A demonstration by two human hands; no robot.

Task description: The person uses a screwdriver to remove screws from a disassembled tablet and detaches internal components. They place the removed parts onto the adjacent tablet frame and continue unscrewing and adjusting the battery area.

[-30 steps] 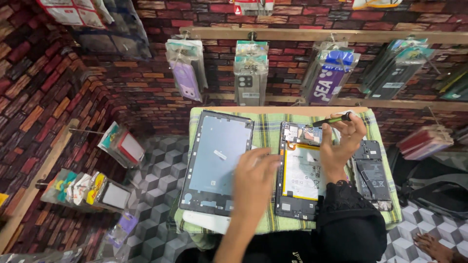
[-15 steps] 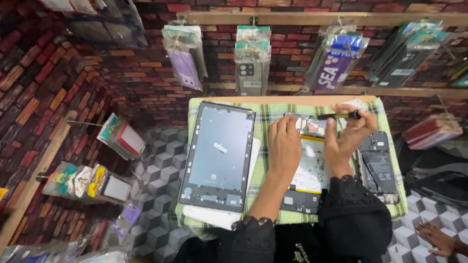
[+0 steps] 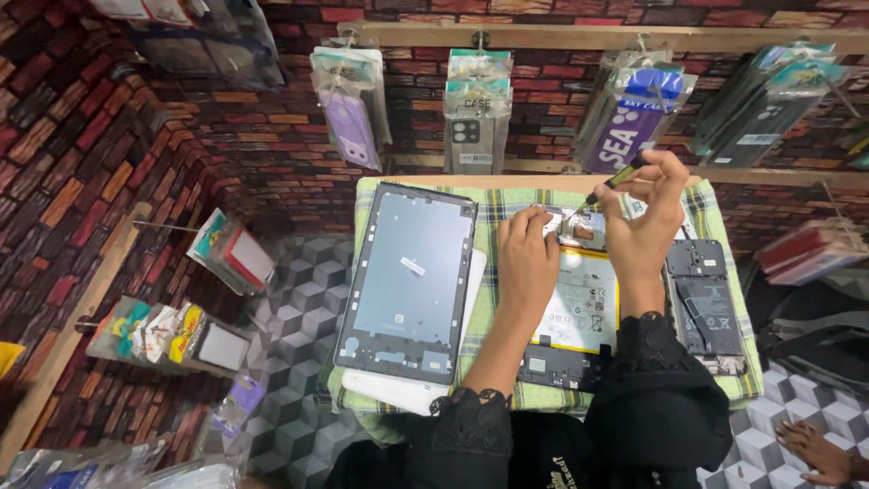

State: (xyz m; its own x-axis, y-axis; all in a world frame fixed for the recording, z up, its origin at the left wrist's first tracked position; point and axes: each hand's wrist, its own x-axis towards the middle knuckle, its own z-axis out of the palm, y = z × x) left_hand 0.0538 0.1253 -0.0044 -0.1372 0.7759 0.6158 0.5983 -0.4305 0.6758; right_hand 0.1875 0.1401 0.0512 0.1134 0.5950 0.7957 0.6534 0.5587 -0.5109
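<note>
On a small table spread with a green checked cloth [image 3: 724, 217], a person in black lace-cuffed sleeves bends over an opened tablet [image 3: 579, 308], its back off and the pale battery and dark circuit boards showing. It lies at the middle of the cloth, right under both hands. The left hand [image 3: 528, 258] rests flat on the tablet's upper left part, fingers close together and pressing down near the top edge; it grips nothing. The right hand [image 3: 644, 222] is raised over the tablet's upper right corner, its fingers pinched narrow around a thin screwdriver [image 3: 608, 187] with a dark and yellow handle, the tip slanting down toward the top edge of the tablet between the two hands. To the left, just beside the tablet, lies a dark tablet frame [image 3: 409, 276] with a bluish grey panel, resting on top of a white cover [image 3: 398, 391] whose edge shows below it. To the right of the tablet lies an opened phone [image 3: 704, 303], dark inside. Behind the table a brick-patterned wall carries a wooden rail with packaged phone cases [image 3: 477, 113] hanging from hooks.
</note>
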